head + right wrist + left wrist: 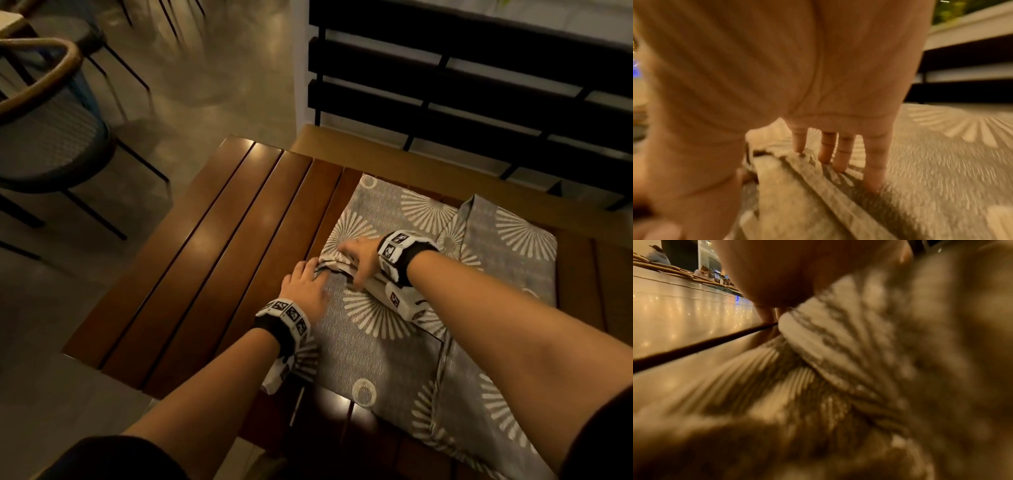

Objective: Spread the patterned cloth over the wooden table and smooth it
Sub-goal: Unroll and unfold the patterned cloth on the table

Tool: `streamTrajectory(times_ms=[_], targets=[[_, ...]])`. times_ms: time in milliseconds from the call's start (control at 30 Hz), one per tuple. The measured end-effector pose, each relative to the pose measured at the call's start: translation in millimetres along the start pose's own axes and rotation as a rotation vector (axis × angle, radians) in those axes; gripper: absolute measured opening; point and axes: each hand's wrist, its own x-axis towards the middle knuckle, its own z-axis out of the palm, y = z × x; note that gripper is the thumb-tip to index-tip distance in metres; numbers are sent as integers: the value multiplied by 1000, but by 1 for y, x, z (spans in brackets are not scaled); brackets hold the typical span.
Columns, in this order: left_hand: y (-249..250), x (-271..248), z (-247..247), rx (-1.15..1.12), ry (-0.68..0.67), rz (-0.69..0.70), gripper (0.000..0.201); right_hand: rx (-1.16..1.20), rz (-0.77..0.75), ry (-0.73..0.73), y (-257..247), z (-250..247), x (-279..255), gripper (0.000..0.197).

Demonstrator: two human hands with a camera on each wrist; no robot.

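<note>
A grey patterned cloth (376, 349) with white sunbursts lies folded on the right half of the dark slatted wooden table (219, 260). Both hands meet at a bunched fold on its left edge. My left hand (308, 277) reaches in from the near side, fingertips curled into the bunch. My right hand (358, 257) holds the same fold from above, thumb on the near side. In the left wrist view the fingers (766, 315) touch down where the cloth (838, 353) meets the bare slats (684, 321). The right wrist view shows the fingers (826, 149) planted on the raised fold (797, 203).
The table's left half shows bare slats out to its edge. A woven chair (51, 137) stands on the floor at the left. A black slatted screen (479, 85) rises behind the table, with a lighter wooden surface (376, 154) at its foot.
</note>
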Motion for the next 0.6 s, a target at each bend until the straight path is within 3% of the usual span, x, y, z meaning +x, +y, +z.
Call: streamTrajectory(times_ms=[33, 133, 233, 333, 400, 467, 533, 600], targets=[[2, -1, 0, -4, 7, -6, 53, -32, -17, 45, -3, 5, 0, 92], [6, -5, -3, 30, 94, 35, 58, 38, -62, 249, -4, 12, 0, 47], [10, -9, -7, 69, 120, 200, 61, 188, -8, 369, 4, 8, -5, 20], [11, -9, -6, 149, 63, 255, 64, 368, 54, 476, 15, 6, -10, 21], [7, -4, -8, 47, -10, 71, 72, 427, 41, 487, 17, 8, -15, 19], [1, 4, -9, -42, -104, -100, 83, 468, -16, 374, 12, 13, -19, 19], [1, 9, -12, -40, -145, -151, 87, 361, -79, 211, 5, 18, -24, 39], [6, 10, -18, -58, -139, -179, 91, 236, -101, 142, 2, 22, -26, 45]])
